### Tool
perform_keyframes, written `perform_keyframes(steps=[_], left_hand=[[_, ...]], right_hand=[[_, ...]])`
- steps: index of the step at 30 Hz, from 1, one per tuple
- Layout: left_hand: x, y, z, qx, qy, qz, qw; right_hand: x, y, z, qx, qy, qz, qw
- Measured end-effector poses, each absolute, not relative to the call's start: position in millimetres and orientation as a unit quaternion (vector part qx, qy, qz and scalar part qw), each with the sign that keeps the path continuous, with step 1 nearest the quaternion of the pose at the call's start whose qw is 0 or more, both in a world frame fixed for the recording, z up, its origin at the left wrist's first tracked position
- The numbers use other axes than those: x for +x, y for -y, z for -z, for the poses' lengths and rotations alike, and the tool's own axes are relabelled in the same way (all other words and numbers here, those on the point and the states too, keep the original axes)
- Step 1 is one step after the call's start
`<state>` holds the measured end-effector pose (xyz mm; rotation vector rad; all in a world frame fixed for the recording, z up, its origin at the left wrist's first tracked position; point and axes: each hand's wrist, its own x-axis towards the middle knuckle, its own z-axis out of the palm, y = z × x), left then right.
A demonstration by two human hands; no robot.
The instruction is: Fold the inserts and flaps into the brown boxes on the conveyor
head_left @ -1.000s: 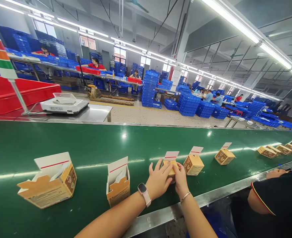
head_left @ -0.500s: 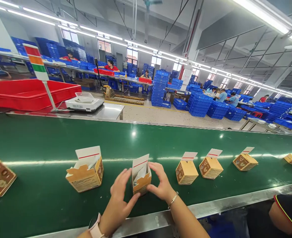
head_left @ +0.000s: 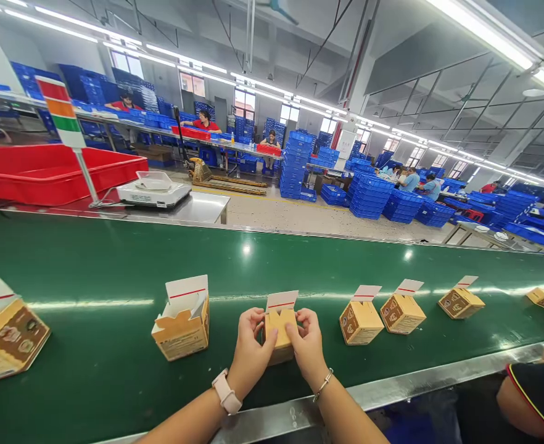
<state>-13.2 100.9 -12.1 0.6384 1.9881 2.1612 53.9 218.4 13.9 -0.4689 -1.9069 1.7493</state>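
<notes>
A small tan carton [head_left: 281,330] stands on the green conveyor belt [head_left: 115,382], its front flaps folded down over the top and its white flap with a red line upright at the back. My left hand [head_left: 253,345] grips the carton's left side, thumb on the top flap. On the right side my right hand [head_left: 309,345] holds it the same way, thumb also on top. To the left stands an open-topped carton [head_left: 182,336] with its white flap raised. Another carton [head_left: 10,336] with a raised flap is at the far left.
Right of my hands are several cartons [head_left: 361,324] with folded tops. Beyond the belt are a white scale [head_left: 154,192], a red tray [head_left: 59,179] and blue crate stacks [head_left: 295,166]. A person's dark sleeve [head_left: 535,394] shows at the lower right.
The carton between my hands has gone from open to folded over on top, and both hands have closed in on it. The cartons nearby have shifted right in view.
</notes>
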Motion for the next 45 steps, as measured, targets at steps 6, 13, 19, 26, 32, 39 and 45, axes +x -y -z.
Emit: perform_keyframes(steps=[6,13,19,26,32,39,45], left_hand=[[-21.6,-117.9,-7.9,0.181,-0.594,-0.722,0.305],[-22.5,-148.2,-13.7,0.174,-0.606,-0.701,0.333],[12.8,-87.2,-18.1,0.245,-0.654,-0.707,0.111],[-13.0,-14.5,-3.2,0.226,-0.725,-0.527,-0.38],[-56.0,-20.9,19.4,0.359,-0.789,-0.444,-0.228],[-52.9,-36.2,7.6,0.394,-0.791,-0.438,-0.166],[-60.1,-62.5,-5.8,0.294,-0.769,-0.562,-0.074]], right_hand=[[55.9,-228.7,-12.9,-0.274,0.619,-0.705,0.213],[51.8,-248.1,-15.5,-0.307,0.602,-0.699,0.234],[83.5,-235.1,-17.9,-0.289,0.61,-0.58,0.456],[73.3,-174.5,-20.2,0.025,0.738,-0.605,0.299],[-2.5,-195.9,-19.5,0.087,0.821,-0.524,0.211],[-8.9,-206.9,-45.3,0.104,0.834,-0.522,0.147],[-5.1,-194.6,-25.8,-0.048,0.758,-0.612,0.22]])
